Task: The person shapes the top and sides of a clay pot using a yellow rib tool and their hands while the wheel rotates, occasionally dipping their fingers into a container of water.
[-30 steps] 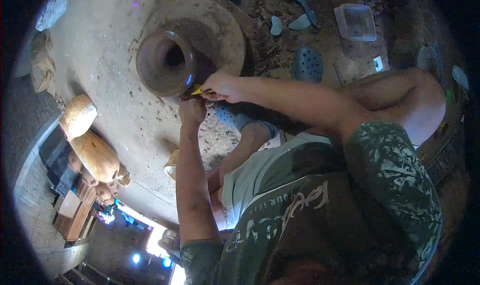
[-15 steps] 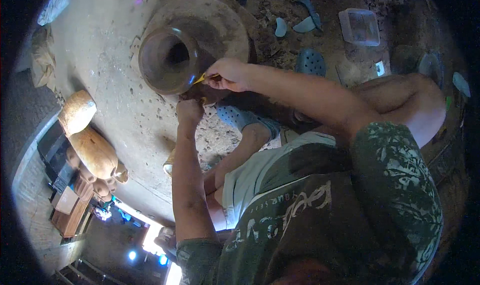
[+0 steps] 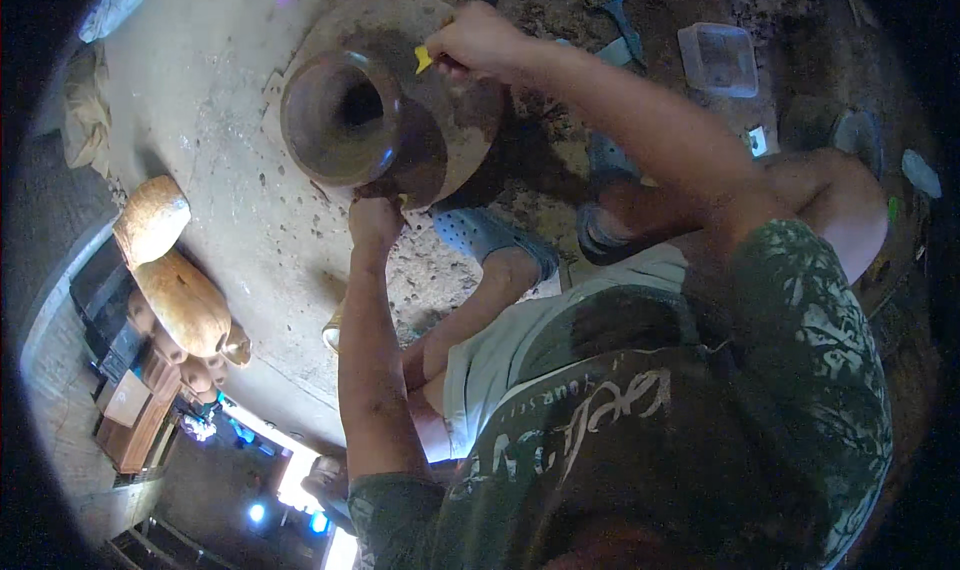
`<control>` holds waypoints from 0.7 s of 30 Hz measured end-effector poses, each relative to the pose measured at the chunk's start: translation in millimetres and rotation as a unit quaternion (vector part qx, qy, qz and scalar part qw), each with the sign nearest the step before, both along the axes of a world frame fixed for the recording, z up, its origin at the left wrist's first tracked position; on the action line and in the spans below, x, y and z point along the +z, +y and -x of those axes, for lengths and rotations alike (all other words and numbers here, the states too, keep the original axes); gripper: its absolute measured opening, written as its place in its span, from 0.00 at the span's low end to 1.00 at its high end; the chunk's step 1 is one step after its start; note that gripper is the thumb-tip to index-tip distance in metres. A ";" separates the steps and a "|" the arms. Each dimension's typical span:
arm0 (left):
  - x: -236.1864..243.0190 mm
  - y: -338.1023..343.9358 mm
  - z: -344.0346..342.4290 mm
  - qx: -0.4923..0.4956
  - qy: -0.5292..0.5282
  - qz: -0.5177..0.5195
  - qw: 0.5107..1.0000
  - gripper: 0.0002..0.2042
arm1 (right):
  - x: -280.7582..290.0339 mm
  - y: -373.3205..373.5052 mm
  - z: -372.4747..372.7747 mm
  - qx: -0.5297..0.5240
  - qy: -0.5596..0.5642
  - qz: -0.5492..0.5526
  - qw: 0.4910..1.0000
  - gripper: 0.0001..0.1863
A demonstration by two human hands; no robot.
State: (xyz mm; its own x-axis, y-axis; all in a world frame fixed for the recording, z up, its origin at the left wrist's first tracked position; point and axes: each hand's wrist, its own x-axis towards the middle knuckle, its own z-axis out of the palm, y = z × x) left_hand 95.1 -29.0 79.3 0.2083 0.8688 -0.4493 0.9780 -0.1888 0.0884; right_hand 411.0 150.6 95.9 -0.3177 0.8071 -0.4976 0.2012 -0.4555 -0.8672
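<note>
A wet brown clay pot (image 3: 312,130) with a wide round mouth stands on a flat round wheel head (image 3: 465,135). My right hand (image 3: 478,42) is closed round a small yellow tool (image 3: 423,60), whose notched end sticks out past the fingertips. That hand is over the wheel's far right part, apart from the pot's rim. At the pot's near side is my left hand (image 3: 375,224), its fingers curled in by the lower rim. A small pale bit shows at those fingers, but what they hold is hidden.
Two large tan clay pieces (image 3: 185,300) lie at the left. A clear plastic tub (image 3: 718,60) sits at the far right, with a blue scraper-like piece (image 3: 625,30) nearby. My feet wear blue clogs (image 3: 470,235) close to the wheel. A cup-like object (image 3: 333,332) stands beside my left forearm.
My right hand has moved up and away from the pot's rim, carrying the yellow tool. My left hand stays at the near side of the pot.
</note>
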 end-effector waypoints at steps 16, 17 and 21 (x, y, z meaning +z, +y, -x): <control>32.1 0.4 -155.3 0.049 -0.120 0.130 0.983 0.14 | -30.1 -58.0 22.4 -0.012 0.014 -0.280 0.960 0.17; 37.6 4.1 -165.5 0.032 -0.142 0.127 0.981 0.14 | -28.1 -60.0 24.0 -0.010 0.010 -0.296 0.955 0.16; 32.1 -3.0 -160.4 0.017 -0.214 0.123 0.969 0.13 | 5.3 -66.3 34.4 -0.021 0.016 -0.224 0.974 0.16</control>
